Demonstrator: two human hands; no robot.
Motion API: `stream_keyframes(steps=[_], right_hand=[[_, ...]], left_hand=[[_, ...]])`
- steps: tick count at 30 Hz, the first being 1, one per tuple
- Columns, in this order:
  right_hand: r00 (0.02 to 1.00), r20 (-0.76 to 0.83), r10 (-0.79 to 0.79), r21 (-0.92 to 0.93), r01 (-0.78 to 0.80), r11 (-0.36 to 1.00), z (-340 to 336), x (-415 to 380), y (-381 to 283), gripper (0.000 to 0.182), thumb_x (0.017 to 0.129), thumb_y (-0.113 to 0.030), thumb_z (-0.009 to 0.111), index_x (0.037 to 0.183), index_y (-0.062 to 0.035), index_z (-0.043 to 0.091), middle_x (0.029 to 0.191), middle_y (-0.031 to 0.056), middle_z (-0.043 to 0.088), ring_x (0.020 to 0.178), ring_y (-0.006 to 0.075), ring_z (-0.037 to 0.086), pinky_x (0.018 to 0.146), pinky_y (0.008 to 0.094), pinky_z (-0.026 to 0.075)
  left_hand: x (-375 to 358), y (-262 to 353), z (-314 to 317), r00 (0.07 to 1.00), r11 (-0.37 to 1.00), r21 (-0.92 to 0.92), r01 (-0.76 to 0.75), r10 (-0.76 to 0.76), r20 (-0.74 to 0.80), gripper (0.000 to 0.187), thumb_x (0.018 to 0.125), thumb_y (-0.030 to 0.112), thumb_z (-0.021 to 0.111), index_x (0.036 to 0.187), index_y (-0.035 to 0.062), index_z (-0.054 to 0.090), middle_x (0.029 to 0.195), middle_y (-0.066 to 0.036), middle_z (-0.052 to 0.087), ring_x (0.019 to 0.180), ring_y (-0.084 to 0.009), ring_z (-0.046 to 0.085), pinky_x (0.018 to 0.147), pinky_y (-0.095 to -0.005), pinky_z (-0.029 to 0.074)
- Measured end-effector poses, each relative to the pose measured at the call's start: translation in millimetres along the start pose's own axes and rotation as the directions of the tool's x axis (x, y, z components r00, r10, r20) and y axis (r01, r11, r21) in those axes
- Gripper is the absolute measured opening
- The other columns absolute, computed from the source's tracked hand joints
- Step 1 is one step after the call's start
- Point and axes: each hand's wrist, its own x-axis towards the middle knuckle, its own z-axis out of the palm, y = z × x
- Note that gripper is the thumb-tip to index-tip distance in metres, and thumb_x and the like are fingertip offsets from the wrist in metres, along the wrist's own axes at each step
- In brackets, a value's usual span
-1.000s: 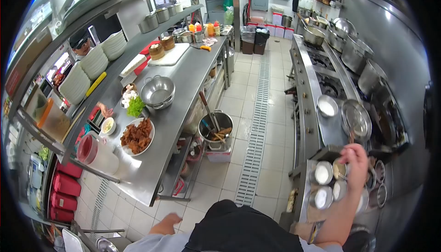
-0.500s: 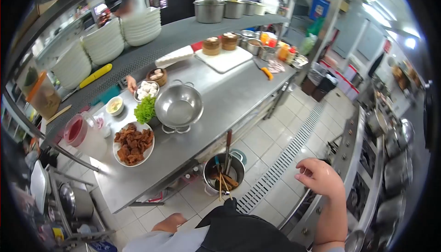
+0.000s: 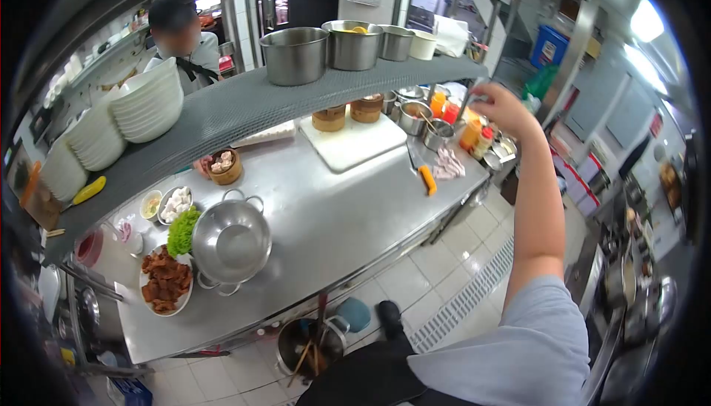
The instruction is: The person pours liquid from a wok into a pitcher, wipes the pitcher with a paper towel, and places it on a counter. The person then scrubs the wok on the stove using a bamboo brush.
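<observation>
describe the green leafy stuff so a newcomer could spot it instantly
On the steel table, find the wide steel bowl. Just left of it, above the plate of browned pieces, sits a frilly leafy bunch. Unlike those pieces and the white ones nearby, it is bright green.

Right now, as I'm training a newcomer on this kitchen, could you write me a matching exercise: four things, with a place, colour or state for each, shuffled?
1. Fried pieces
2. Leafy greens
3. Steamer baskets
4. Right hand

A. on the white board
B. bright green
C. raised, fingers bent
D. on a white plate

Pairs: 1-D, 2-B, 3-A, 4-C
</observation>
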Motion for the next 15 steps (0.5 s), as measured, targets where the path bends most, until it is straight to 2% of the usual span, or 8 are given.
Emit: stream_keyframes(steps=[1,3,4,6,7,11,13,15], right_hand=[[0.998,-0.062,-0.014,-0.027,0.013,1.000,-3,49,27,0.045,0.079,-0.029,0.069,0.115,-0.0025,0.061,0.111,0.0146,0.063,0.101,0.0252,0.061,0.087,0.0346,0.047],[0.972,-0.192,-0.139,-0.144,0.112,0.983,-6,142,77,0.044,0.079,-0.026,0.067,0.116,-0.0019,0.061,0.115,0.0186,0.062,0.104,0.0317,0.060,0.090,0.0376,0.047],[0.971,-0.187,-0.148,-0.128,0.125,0.984,-8,181,98,0.044,0.079,-0.026,0.067,0.116,-0.0019,0.061,0.115,0.0186,0.062,0.104,0.0317,0.060,0.090,0.0376,0.047],[0.933,-0.285,-0.219,-0.311,0.126,0.942,2,244,134,0.043,0.080,-0.023,0.065,0.117,-0.0014,0.060,0.117,0.0217,0.060,0.108,0.0372,0.057,0.094,0.0399,0.045],[0.930,-0.318,-0.187,-0.287,0.094,0.953,5,267,147,0.041,0.082,-0.021,0.062,0.118,-0.0017,0.059,0.122,0.0226,0.057,0.112,0.0385,0.055,0.096,0.0411,0.044],[0.869,-0.387,-0.310,-0.330,0.183,0.926,17,349,200,0.039,0.082,-0.011,0.056,0.120,-0.0027,0.057,0.131,0.0229,0.050,0.117,0.0383,0.051,0.100,0.0415,0.042],[0.884,-0.381,-0.272,-0.340,0.140,0.930,18,363,206,0.042,0.082,-0.007,0.052,0.124,-0.0063,0.055,0.135,0.0203,0.047,0.120,0.0387,0.049,0.101,0.0433,0.041],[0.905,-0.388,-0.176,-0.352,0.031,0.935,24,372,203,0.047,0.082,-0.009,0.055,0.129,-0.0106,0.050,0.136,0.0189,0.045,0.119,0.0402,0.049,0.099,0.0451,0.043]], left_hand=[[-12,-1,-6,1.000,0.996,0.091,0.017,-0.018,0.017,0.054,0.091,0.031,0.041,0.143,0.0202,0.034,0.142,-0.014,0.042,0.129,-0.0345,0.041,0.104,-0.0483,0.035],[-32,33,-24,0.966,0.963,-0.124,0.238,-0.222,0.132,0.052,0.090,0.030,0.042,0.141,0.0193,0.036,0.139,-0.014,0.043,0.127,-0.0342,0.042,0.103,-0.0479,0.035],[-38,56,-37,0.945,0.920,-0.227,0.319,-0.291,0.151,0.051,0.090,0.030,0.042,0.140,0.0188,0.036,0.138,-0.014,0.043,0.125,-0.0341,0.042,0.102,-0.0477,0.036],[-43,112,-65,0.915,0.818,-0.410,0.404,-0.365,0.174,0.050,0.090,0.029,0.043,0.138,0.0178,0.037,0.135,-0.014,0.044,0.123,-0.0339,0.043,0.101,-0.0473,0.036],[-41,142,-81,0.909,0.765,-0.495,0.413,-0.380,0.171,0.049,0.089,0.029,0.043,0.137,0.0173,0.038,0.134,-0.014,0.045,0.122,-0.0338,0.044,0.100,-0.0471,0.037],[-55,255,-181,0.911,0.582,-0.736,0.346,-0.395,0.116,0.047,0.088,0.028,0.045,0.133,0.0154,0.040,0.129,-0.015,0.047,0.117,-0.0333,0.046,0.097,-0.0463,0.038],[-66,297,-217,0.916,0.526,-0.797,0.295,-0.394,0.079,0.045,0.088,0.027,0.046,0.131,0.0144,0.041,0.127,-0.015,0.048,0.115,-0.0331,0.047,0.096,-0.0459,0.039],[-76,327,-240,0.913,0.485,-0.833,0.267,-0.404,0.057,0.044,0.087,0.027,0.047,0.129,0.0135,0.043,0.124,-0.015,0.049,0.112,-0.0329,0.048,0.094,-0.0455,0.040]])
